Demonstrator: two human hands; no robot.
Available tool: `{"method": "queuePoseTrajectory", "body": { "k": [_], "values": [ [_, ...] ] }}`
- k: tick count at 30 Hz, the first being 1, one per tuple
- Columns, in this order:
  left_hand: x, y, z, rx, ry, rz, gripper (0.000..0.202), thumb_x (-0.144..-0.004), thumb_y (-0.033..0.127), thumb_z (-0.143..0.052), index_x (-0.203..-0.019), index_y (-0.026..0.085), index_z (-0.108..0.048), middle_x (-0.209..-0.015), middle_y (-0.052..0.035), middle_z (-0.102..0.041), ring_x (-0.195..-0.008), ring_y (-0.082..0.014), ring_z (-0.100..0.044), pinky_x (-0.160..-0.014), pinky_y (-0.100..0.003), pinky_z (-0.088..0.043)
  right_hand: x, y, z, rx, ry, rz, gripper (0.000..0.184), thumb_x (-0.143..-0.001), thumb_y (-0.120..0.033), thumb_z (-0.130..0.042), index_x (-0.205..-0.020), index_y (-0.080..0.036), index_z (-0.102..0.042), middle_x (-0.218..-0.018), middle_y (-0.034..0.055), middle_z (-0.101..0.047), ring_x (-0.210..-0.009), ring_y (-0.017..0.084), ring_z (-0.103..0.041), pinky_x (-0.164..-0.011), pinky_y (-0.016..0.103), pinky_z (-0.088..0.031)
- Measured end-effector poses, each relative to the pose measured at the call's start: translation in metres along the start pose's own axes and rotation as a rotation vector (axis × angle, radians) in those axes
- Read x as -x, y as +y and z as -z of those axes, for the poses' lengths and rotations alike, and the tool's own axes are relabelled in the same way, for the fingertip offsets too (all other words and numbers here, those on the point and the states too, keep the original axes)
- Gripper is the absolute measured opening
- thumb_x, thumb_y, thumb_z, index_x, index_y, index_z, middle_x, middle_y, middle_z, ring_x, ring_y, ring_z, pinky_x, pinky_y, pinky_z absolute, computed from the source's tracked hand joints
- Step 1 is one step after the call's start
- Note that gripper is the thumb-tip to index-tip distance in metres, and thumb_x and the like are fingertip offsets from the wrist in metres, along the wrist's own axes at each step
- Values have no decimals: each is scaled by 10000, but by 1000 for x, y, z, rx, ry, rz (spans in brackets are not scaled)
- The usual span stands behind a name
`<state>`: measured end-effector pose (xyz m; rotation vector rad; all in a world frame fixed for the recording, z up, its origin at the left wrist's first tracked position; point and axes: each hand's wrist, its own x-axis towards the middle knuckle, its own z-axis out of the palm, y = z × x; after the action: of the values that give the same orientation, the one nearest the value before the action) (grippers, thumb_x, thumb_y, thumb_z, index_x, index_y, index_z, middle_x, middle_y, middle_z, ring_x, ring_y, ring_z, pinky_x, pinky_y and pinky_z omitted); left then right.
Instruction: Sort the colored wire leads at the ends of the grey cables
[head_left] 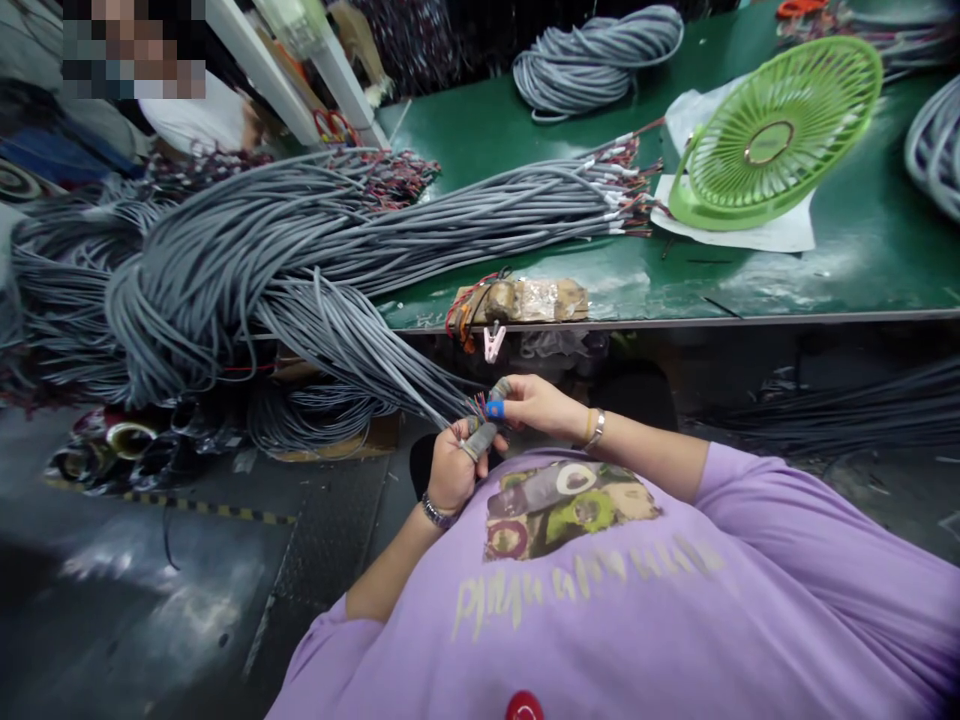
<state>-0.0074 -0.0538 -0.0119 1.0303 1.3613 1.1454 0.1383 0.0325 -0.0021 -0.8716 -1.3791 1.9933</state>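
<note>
My left hand (454,468) is closed at the end of a bunch of grey cables (390,355), in front of my body. Grey wrapping covers one of its digits. Thin coloured wires (481,402) stick out between my two hands. My right hand (541,405) pinches at these wires from the other side, with grey wrapping and a blue band on its fingers. Which single wire it grips is too small to make out. From my hands the cables run up to the left, into a large heap of grey cables (217,250) on the bench.
A green bench (840,285) spans the view, its front edge beyond my hands. On it lie a coiled grey cable (592,60), a green fan (780,140) and a taped block (536,300) with a clothes peg (494,342). A person (195,115) is at the upper left.
</note>
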Motion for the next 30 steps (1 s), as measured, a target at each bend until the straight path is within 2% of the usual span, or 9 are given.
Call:
{"method": "queuePoseTrajectory", "body": {
  "k": [5, 9, 12, 17, 24, 30],
  "values": [
    [0, 6, -2, -49, 27, 3, 305, -801, 443, -656, -738, 154, -581, -609, -11, -677, -316, -32, -381, -349, -185, -245, 3, -1, 0, -3, -6, -1, 311, -632, -361, -753, -716, -143, -547, -501, -62, -488, -458, 58, -407, -448, 196, -326],
    [-2, 8, -4, -48, 51, 25, 320, -798, 449, -652, -710, 151, -571, -611, -23, -687, -317, -42, -432, -340, -182, -273, 5, 1, 0, -4, 17, 3, 180, -675, -270, -671, -723, -146, -550, -516, -59, -503, -469, 62, -423, -463, 198, -332],
    [-3, 8, -7, 44, 110, 49, 322, -773, 434, -664, -668, 152, -552, -625, -38, -698, -318, -56, -472, -312, -180, -236, 4, 5, -1, -23, 64, 13, 125, -655, -220, -633, -710, -150, -544, -524, -60, -515, -470, 59, -423, -463, 196, -325],
    [-3, 10, -10, 171, 179, 63, 311, -725, 415, -680, -654, 156, -523, -641, -48, -706, -331, -72, -514, -295, -171, -218, 1, 11, -1, -124, 135, 12, 166, -655, -268, -643, -676, -155, -523, -490, -73, -470, -442, 46, -359, -441, 198, -270],
    [-3, 6, -9, 172, 146, 87, 321, -700, 430, -702, -675, 151, -546, -619, -46, -699, -311, -67, -489, -294, -171, -203, 1, 6, -6, -87, 44, 4, 343, -617, -394, -755, -731, -156, -535, -533, -60, -510, -452, 55, -398, -439, 206, -303],
    [-4, 8, -11, 136, 150, 105, 354, -699, 459, -697, -642, 147, -541, -608, -50, -694, -304, -60, -470, -297, -174, -205, 0, 6, -6, -53, 79, 19, 177, -640, -266, -662, -672, -165, -520, -497, -65, -500, -448, 57, -401, -432, 195, -296]
  ]
}}
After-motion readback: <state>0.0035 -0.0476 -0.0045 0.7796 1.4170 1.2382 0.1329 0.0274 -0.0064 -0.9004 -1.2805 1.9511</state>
